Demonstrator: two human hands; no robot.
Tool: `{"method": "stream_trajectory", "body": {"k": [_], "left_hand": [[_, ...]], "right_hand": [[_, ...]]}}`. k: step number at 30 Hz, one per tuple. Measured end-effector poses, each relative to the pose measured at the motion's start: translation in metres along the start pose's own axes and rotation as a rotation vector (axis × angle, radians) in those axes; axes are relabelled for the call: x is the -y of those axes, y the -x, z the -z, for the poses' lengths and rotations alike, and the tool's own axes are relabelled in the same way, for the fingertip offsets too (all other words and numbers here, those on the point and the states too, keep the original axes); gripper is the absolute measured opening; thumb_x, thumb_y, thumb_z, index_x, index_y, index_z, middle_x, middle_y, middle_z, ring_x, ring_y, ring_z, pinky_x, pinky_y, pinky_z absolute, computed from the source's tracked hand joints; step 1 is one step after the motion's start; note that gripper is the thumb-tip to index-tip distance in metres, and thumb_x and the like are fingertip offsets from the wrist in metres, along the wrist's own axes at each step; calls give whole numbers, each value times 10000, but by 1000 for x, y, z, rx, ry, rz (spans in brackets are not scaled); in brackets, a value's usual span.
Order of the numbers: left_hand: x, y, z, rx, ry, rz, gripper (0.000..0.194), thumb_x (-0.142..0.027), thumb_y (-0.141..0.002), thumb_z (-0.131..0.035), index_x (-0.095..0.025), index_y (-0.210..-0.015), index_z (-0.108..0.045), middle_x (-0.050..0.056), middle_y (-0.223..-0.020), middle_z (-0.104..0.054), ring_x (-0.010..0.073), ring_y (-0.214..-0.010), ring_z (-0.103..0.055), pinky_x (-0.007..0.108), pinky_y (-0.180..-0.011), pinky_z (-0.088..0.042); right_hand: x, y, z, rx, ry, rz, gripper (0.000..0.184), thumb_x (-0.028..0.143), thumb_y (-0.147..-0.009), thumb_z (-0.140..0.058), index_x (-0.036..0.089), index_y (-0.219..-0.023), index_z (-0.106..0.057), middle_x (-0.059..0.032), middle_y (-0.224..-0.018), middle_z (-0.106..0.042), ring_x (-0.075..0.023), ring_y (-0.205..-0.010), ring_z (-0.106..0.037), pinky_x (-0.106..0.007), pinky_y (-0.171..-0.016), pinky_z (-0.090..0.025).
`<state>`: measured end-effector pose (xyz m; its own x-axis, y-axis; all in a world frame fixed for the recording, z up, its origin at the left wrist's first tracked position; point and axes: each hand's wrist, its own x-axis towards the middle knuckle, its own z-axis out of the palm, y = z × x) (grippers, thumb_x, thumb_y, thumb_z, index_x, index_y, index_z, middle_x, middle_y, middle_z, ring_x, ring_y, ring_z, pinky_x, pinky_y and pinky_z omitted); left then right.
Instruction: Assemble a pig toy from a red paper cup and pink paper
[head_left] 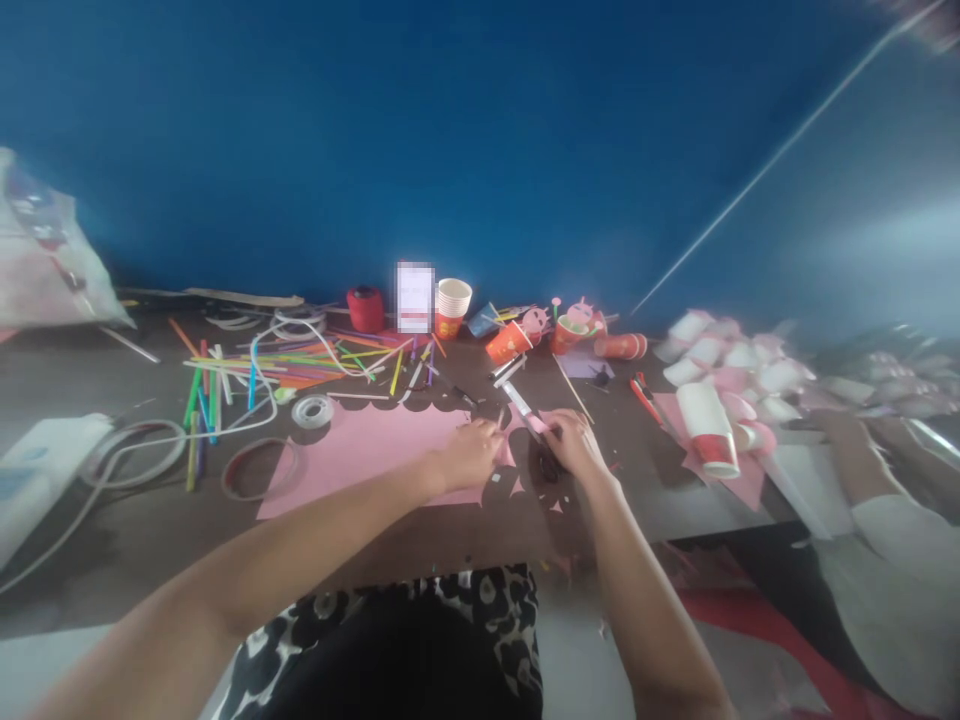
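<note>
A large sheet of pink paper with scalloped cuts along its far edge lies in front of me. My left hand rests on its right end, fingers bent and closed; what they pinch is too small to make out. To the right, my right hand is closed at the near end of a white-and-pink strip-shaped thing, whose kind is unclear. Something dark lies under that hand, mostly hidden. Small pink paper scraps are scattered between the hands.
Tape rolls, colored sticks and a white cable spread leftward. Stacked paper cups and decorated orange cups stand at the back. A red cutter and piled cups lie right, beside another person's arm.
</note>
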<state>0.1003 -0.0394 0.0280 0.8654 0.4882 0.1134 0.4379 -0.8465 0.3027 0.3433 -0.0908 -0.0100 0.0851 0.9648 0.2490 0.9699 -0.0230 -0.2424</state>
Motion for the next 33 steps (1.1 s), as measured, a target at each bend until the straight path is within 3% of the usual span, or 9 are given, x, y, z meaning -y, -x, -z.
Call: {"method": "stream_trajectory", "body": {"k": [5, 9, 12, 15, 18, 22, 29, 33], "left_hand": [[-5, -20, -10, 58, -155, 11, 475, -239, -781, -555, -54, -1217, -508, 244, -1443, -292, 394, -1325, -262, 543, -1035, -254], [-3, -32, -11, 72, -170, -76, 592, -175, -760, -539, -118, -1331, -390, 160, -1511, -189, 363, -1390, -96, 588, -1072, -116], [-3, -49, -20, 119, -91, -226, 601, -143, -772, -489, -106, -1356, -353, 147, -1493, -252, 307, -1387, -166, 486, -1090, -181], [-3, -66, -35, 118, -2, -207, 625, -277, -798, -507, -74, -1363, -332, 182, -1430, -360, 289, -1326, -319, 415, -1059, -264], [-1, -74, -49, 47, 0, -227, 716, -477, -811, -497, -49, -1360, -330, 207, -1424, -357, 313, -1360, -239, 442, -1074, -220], [3, -72, -58, -7, 9, -235, 768, -610, -799, -448, -102, -1364, -342, 173, -1407, -402, 330, -1381, -161, 546, -1072, -151], [6, -70, -61, 10, 8, -219, 829, -686, -768, -414, -132, -1381, -341, 153, -1429, -382, 325, -1396, -104, 567, -1081, -99], [7, -68, -61, 4, 17, -207, 828, -682, -773, -410, -143, -1396, -322, 154, -1431, -379, 322, -1396, -111, 567, -1086, -82]], "right_hand": [[8, 3, 13, 60, 68, -61, 98, 228, -787, -534, 188, -773, -623, -64, -839, -658, -213, -895, -559, -339, -876, -325], [15, 5, 21, 124, 109, -103, 137, 198, -815, -493, 203, -812, -630, -41, -776, -674, -206, -835, -581, -394, -926, -264], [21, 5, 23, 159, 120, -121, 167, 201, -837, -476, 206, -868, -641, -56, -826, -691, -213, -868, -591, -410, -950, -240], [26, 4, 23, 186, 121, -143, 178, 247, -866, -468, 219, -892, -643, -53, -849, -699, -213, -883, -601, -419, -964, -232], [27, 4, 24, 210, 120, -174, 194, 276, -887, -454, 229, -869, -641, -36, -815, -705, -198, -855, -617, -409, -961, -243], [24, 6, 27, 239, 111, -212, 196, 282, -882, -460, 221, -836, -641, -35, -776, -708, -185, -805, -633, -357, -914, -290], [15, 7, 29, 223, -1, -286, 172, 250, -822, -521, 190, -717, -642, -70, -728, -693, -213, -802, -623, -396, -941, -257], [1, 11, 43, 157, -174, -387, 143, 220, -748, -586, 185, -618, -634, -55, -637, -667, -237, -791, -617, -451, -962, -236]]}}
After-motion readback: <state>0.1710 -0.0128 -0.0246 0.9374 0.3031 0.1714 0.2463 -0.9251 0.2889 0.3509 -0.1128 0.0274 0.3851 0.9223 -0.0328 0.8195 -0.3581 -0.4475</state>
